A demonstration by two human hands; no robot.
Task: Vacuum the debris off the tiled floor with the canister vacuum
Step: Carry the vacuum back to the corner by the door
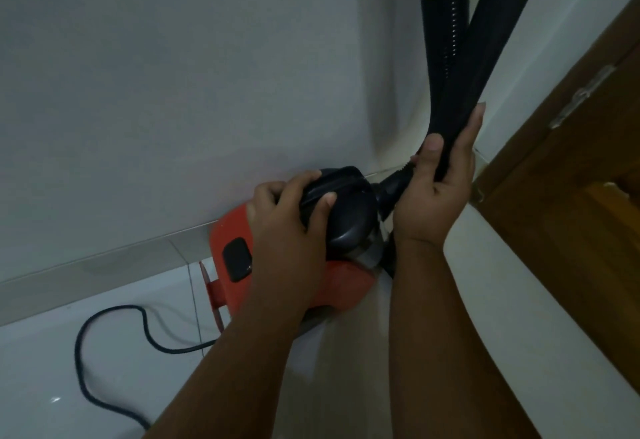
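An orange canister vacuum (231, 230) with a black top handle (341, 203) sits on the white tiled floor (41, 369) against the wall. My left hand (287, 220) grips the black handle, fingers curled over its edge. My right hand (438, 189) holds the black ribbed hose (446, 57) just above where it joins the canister; thumb and fingers wrap round it. The hose runs up out of view in two strands. No debris shows in this view.
A black power cord (114, 345) loops across the floor at lower left. A grey wall (173, 74) with a tiled skirting (104, 262) stands behind the vacuum. A brown wooden door (571, 178) with a metal hinge (581, 95) stands at the right.
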